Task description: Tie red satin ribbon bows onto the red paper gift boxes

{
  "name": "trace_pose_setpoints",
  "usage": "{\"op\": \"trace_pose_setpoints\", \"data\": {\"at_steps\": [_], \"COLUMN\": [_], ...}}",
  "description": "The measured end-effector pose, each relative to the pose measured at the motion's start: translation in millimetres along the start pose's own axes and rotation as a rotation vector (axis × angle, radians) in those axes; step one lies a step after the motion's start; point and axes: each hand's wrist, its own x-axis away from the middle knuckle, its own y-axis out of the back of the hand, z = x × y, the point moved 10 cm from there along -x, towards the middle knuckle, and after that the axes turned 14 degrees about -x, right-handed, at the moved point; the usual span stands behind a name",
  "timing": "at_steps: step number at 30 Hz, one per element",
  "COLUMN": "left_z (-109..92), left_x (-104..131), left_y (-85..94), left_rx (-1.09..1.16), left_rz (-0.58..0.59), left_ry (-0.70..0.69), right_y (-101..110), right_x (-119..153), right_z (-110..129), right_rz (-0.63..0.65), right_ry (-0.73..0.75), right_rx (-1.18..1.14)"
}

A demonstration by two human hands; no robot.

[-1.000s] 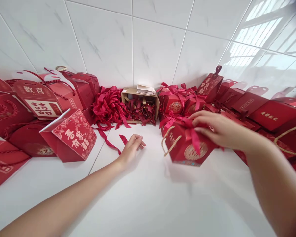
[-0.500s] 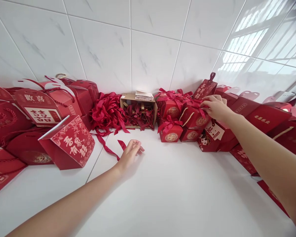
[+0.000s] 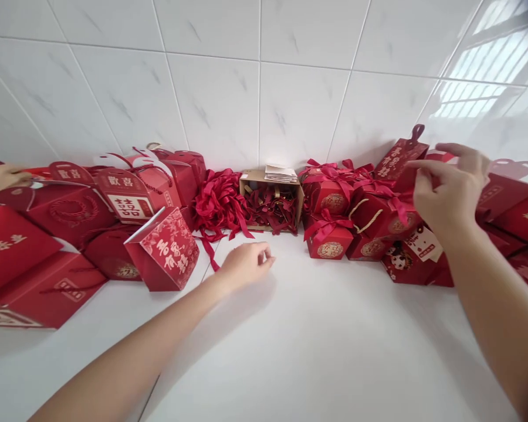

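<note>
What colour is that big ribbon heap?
The ribbon heap is deep pinkish red, shown in the head view.

- Left forearm [image 3: 149, 346]: bare, runs diagonally up from the lower left.
- Left wrist [image 3: 215, 287]: about in line with forearm.
- Left hand [image 3: 246, 262]: low, mid-view, back up; fingers loosely curled, palm hidden, grip unclear.
- Right forearm [image 3: 488, 293]: bare, angles up and inward from the lower right.
- Right hand [image 3: 451, 184]: higher than left, fingers bent, gap between thumb and index finger.
- Hands well apart.
</note>
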Motion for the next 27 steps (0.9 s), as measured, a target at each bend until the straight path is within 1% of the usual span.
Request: {"op": "trace_pose_setpoints", "data": {"at_steps": [1,2,3,4,5,6,7,9,10,12,14,15,17,21,23,25,26,27], "left_z": [7,15,22,28,32,34,34,28,21,6,-12,-20,-36,-57,-63,-66,-65,-62], "left_x": [-2,-3,-3,-2,-1,0,1,1,1,2,5,8,16,32,38,43,46,48], "left_y": [9.3,15.9,19.4,20.2,18.2,14.4,9.6,0.7,-2.1,-3.4,-0.5,1.7,7.2,20.5,30.2,45.3,56.7,72.0], "left_rx": [-0.076,-0.145,-0.202,-0.249,-0.284,-0.307,-0.316,-0.295,-0.264,-0.173,-0.068,-0.019,0.054,0.129,0.114,0.041,-0.014,-0.077], "left_rz": [0.013,0.043,0.082,0.125,0.168,0.206,0.232,0.243,0.228,0.178,0.131,0.114,0.086,0.035,0.013,-0.003,-0.021,-0.057], "left_ry": [0.029,0.057,0.078,0.091,0.095,0.091,0.078,0.034,0.009,-0.042,-0.089,-0.112,-0.155,-0.211,-0.226,-0.232,-0.220,-0.198], "right_y": [13,13,3,-19,-51,-89,-114,-151,-164,-178,-179,-177,-169,-156,-150,-141,-134,-126], "right_x": [9,18,28,38,53,78,98,134,151,178,191,192,190,182,175,161,152,142], "right_z": [13,27,42,54,60,68,84,113,124,139,145,146,148,153,148,135,126,116], "right_rz": [-0.164,-0.230,-0.218,-0.118,0.033,0.220,0.361,0.596,0.702,0.863,0.930,0.927,0.870,0.664,0.541,0.419,0.356,0.293], "right_ry": [-0.037,-0.057,-0.085,-0.178,-0.369,-0.621,-0.719,-0.839,-0.891,-0.986,-1.051,-1.075,-1.131,-1.337,-1.408,-1.413,-1.392,-1.364], "right_rx": [-0.145,-0.300,-0.456,-0.623,-0.813,-1.006,-1.082,-1.186,-1.226,-1.306,-1.377,-1.412,-1.507,-1.793,-1.882,-1.921,-1.930,-1.937]}}
